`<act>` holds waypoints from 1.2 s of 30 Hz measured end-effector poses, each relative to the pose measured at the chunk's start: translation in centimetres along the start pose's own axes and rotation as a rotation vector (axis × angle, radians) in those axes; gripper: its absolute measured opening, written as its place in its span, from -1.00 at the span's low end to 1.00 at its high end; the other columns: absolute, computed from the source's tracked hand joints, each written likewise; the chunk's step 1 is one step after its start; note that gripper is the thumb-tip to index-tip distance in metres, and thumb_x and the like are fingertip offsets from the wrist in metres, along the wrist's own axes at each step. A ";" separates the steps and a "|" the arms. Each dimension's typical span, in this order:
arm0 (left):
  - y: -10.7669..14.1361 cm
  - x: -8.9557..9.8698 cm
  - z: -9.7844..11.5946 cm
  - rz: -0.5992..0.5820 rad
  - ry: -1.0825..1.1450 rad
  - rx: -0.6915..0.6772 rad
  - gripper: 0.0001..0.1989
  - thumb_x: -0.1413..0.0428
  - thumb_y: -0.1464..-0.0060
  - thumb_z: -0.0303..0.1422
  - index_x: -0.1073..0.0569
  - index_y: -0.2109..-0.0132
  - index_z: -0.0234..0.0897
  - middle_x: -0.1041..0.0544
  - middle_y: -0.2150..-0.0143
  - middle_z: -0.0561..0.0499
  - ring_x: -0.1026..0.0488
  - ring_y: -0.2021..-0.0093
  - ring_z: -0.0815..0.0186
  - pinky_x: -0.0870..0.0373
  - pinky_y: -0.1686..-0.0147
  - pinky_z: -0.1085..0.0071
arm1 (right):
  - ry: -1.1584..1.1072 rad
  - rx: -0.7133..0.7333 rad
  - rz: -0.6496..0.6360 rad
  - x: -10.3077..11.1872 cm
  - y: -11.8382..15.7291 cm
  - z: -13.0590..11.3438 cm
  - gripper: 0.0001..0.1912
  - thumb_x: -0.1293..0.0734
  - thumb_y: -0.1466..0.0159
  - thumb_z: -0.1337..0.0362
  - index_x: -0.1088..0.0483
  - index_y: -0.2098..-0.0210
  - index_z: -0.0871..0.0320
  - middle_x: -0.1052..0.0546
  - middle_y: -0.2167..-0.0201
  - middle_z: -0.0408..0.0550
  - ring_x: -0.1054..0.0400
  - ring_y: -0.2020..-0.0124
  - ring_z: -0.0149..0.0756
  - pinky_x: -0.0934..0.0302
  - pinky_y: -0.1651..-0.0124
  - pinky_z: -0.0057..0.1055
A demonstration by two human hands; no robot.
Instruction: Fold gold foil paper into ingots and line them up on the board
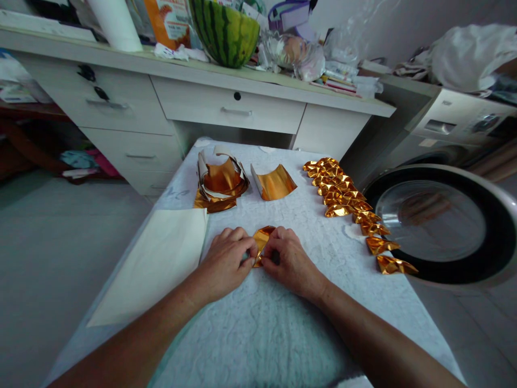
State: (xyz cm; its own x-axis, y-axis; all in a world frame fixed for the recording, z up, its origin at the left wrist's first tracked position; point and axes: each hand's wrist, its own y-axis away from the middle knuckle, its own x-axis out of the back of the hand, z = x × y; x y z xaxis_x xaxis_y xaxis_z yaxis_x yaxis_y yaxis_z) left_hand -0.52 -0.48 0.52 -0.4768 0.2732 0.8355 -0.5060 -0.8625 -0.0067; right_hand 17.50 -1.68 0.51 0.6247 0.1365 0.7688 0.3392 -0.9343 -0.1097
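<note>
Both hands pinch a small sheet of gold foil paper (262,238) in the middle of the cloth-covered table. My left hand (233,257) grips its left side between thumb and fingers. On the other side my right hand (291,261) holds it with fingers curled; parts of the sheet are hidden behind the fingers. Beyond the hands lies a single curled gold sheet (277,183), and left of that a pile of curled gold sheets (222,180) with pale backs. Along the right side runs a row of folded gold foil pieces (339,191), several of them overlapping.
A flat cream paper sheet (155,264) lies on the table's left side. Behind stands a white desk (262,86) with a cut watermelon (226,32), a paper roll (115,24) and plastic bags on it. An open washing machine door (438,221) juts beside the table's right edge.
</note>
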 end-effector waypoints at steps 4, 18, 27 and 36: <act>0.0 0.1 0.0 -0.016 0.007 0.004 -0.89 -0.03 -0.08 -0.46 -0.44 0.30 -0.20 -0.40 0.21 0.00 -0.27 0.11 0.16 -0.20 0.11 0.23 | -0.024 0.012 0.001 0.1 0.0 0.0 -0.85 -0.37 -0.09 0.52 -0.41 0.52 0.18 -0.41 0.34 -0.07 -0.27 0.17 -0.23 -0.14 0.09 -0.22; 0.2 0.1 -0.1 -0.021 0.020 0.011 -0.96 -0.12 -0.07 -0.35 -0.44 0.28 -0.18 -0.41 0.18 0.01 -0.27 0.08 0.15 -0.20 0.08 0.20 | -0.014 0.006 0.000 -0.1 -0.2 0.5 -0.88 -0.40 -0.13 0.46 -0.44 0.50 0.16 -0.41 0.37 -0.09 -0.27 0.23 -0.26 -0.14 0.12 -0.25; 0.2 0.3 0.0 -0.048 0.017 0.024 -0.95 -0.11 -0.09 -0.33 -0.44 0.26 -0.18 -0.40 0.16 0.01 -0.27 0.07 0.14 -0.19 0.08 0.21 | 0.006 -0.001 -0.020 0.0 -0.1 0.2 -0.87 -0.37 -0.14 0.47 -0.42 0.49 0.17 -0.40 0.36 -0.07 -0.25 0.23 -0.25 -0.13 0.13 -0.24; 0.2 0.2 0.0 -0.044 0.018 0.025 -0.95 -0.13 -0.07 -0.34 -0.43 0.27 -0.18 -0.39 0.16 0.02 -0.27 0.06 0.14 -0.19 0.08 0.21 | 0.031 -0.008 -0.048 0.2 0.0 -0.1 -0.90 -0.34 -0.15 0.46 -0.38 0.45 0.17 -0.39 0.31 -0.03 -0.22 0.20 -0.21 -0.12 0.11 -0.23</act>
State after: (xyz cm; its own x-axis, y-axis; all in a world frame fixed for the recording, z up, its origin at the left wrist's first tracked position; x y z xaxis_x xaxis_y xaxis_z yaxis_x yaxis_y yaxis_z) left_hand -0.68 -0.57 0.74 -0.4672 0.3182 0.8249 -0.5084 -0.8600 0.0438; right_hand 17.57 -1.67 0.73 0.5859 0.1716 0.7920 0.3630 -0.9294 -0.0671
